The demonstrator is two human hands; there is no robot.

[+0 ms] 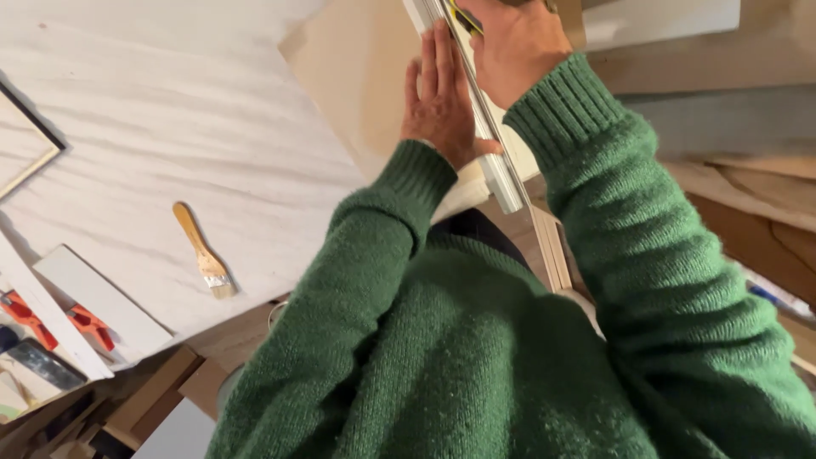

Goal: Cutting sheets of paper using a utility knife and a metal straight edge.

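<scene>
The left hand [439, 102] is lying flat, fingers straight and pressed close together, holding down a long metal straightedge [486, 127] that is running across a pale board [357, 76] on the white-washed wooden worktop [170, 127]. The right hand [510, 47] is sitting just beside it on the other side of the straightedge, fingers curled around a yellow-and-black tool [466, 19] whose tip is touching the straightedge near the top edge of the view; most of that tool is hidden by the hand. Both arms are wearing green knitted sleeves [629, 221]. Well apart to the left, a wooden-handled paintbrush [204, 251] is lying on the worktop. Near the lower left corner, two white strips [98, 297] are lying over orange clamps [89, 323], and a thin frame corner [38, 157] is showing at the left edge
</scene>
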